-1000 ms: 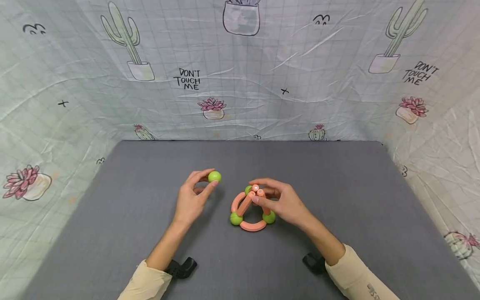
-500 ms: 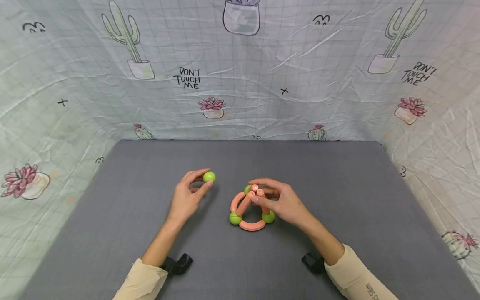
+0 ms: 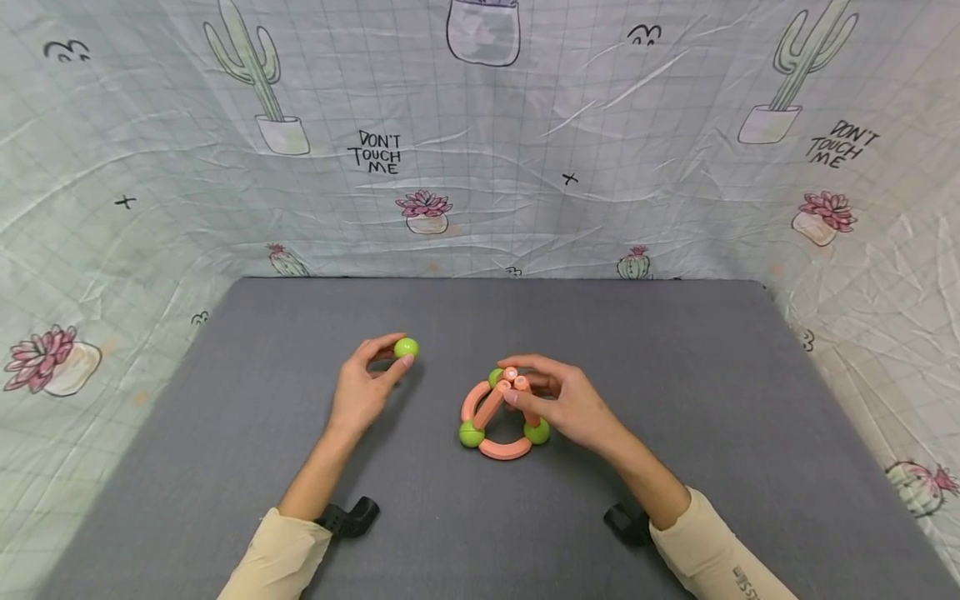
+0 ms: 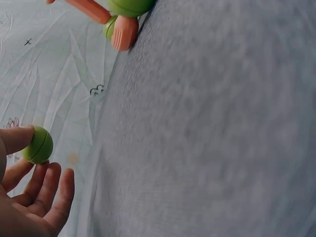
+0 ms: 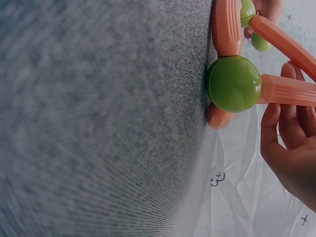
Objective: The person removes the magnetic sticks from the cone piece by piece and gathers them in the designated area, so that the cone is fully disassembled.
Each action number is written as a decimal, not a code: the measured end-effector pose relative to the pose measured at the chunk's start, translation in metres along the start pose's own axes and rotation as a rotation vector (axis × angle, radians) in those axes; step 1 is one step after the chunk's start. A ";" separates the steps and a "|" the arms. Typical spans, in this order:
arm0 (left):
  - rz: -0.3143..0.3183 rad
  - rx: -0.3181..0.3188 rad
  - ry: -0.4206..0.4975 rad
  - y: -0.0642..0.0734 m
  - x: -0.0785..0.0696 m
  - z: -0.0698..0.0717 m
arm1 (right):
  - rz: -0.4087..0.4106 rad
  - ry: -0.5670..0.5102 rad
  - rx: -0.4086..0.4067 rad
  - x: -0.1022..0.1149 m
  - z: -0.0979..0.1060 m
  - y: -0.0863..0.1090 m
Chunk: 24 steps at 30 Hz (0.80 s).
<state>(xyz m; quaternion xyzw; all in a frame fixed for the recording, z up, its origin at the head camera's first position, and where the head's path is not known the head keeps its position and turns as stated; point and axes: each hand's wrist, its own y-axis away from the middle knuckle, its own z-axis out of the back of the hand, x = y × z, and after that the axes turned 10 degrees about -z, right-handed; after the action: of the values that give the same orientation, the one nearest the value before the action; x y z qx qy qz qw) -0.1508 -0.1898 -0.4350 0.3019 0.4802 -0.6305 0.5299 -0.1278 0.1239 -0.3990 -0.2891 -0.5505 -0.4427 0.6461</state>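
My left hand pinches a green ball between thumb and fingers, raised over the table left of the assembly. In the left wrist view a seam runs round this ball. My right hand grips the tops of orange rods that lean together, their round ends facing up. Those rods rise from green corner balls of a base ring made of curved orange pieces lying on the table. The right wrist view shows an orange rod plugged into a near green ball, fingers behind it.
The grey tabletop spreads around both hands. A pale cloth printed with cacti hangs behind it and at both sides. Black wrist cameras sit under both forearms.
My left hand has drawn the green ball leftward, away from the assembly, and slightly back. The right hand keeps its hold on the rods, with the assembly in place.
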 end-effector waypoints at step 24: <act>0.057 -0.058 -0.105 -0.010 0.016 0.035 | 0.012 -0.007 0.022 -0.003 0.002 0.000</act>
<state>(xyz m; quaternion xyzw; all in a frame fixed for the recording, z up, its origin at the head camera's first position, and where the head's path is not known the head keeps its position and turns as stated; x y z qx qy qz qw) -0.1603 -0.2288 -0.4341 0.2666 0.4611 -0.6158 0.5806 -0.1286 0.1262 -0.4020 -0.2865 -0.5559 -0.4318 0.6500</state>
